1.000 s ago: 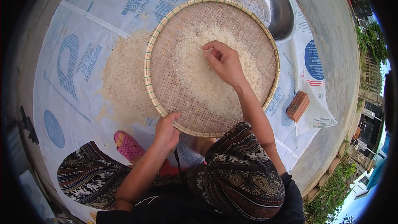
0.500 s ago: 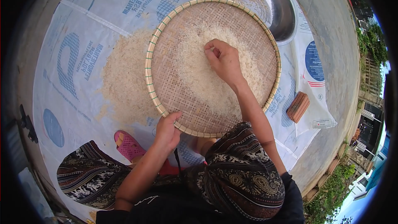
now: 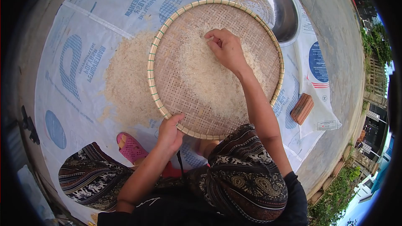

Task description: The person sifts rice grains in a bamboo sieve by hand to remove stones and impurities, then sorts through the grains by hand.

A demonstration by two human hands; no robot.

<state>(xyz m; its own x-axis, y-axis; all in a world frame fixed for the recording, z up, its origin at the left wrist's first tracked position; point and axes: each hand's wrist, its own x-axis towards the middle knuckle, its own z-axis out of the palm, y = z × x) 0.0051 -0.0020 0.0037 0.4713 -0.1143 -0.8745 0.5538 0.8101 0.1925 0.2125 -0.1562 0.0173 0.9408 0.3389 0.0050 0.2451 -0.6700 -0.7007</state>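
Note:
A round woven winnowing basket [image 3: 169, 73] rests at my knees, partly against my right knee. My left hand [image 3: 169, 134] is closed around its near left rim, thumb on top. Inside the basket lies a spread of pale rice-like grains [image 3: 197, 73], thickest in the middle. My right hand [image 3: 227, 50] hovers over these grains with thumb and fingers pinched together. Whatever sits between those fingertips, if anything, is too small to make out.
Pale husks or grains [image 3: 127, 83] lie heaped on the printed plastic sheet [image 3: 92, 113] left of the basket. A metal basin [image 3: 287, 16] holding some yellowish grains stands beyond. To the right, a brick [image 3: 302, 109] sits on the sheet. A pink sandal [image 3: 133, 150] is on my left foot.
My right hand has risen slightly toward the far side of the basket, its fingers still pinched. My left hand keeps its hold on the rim.

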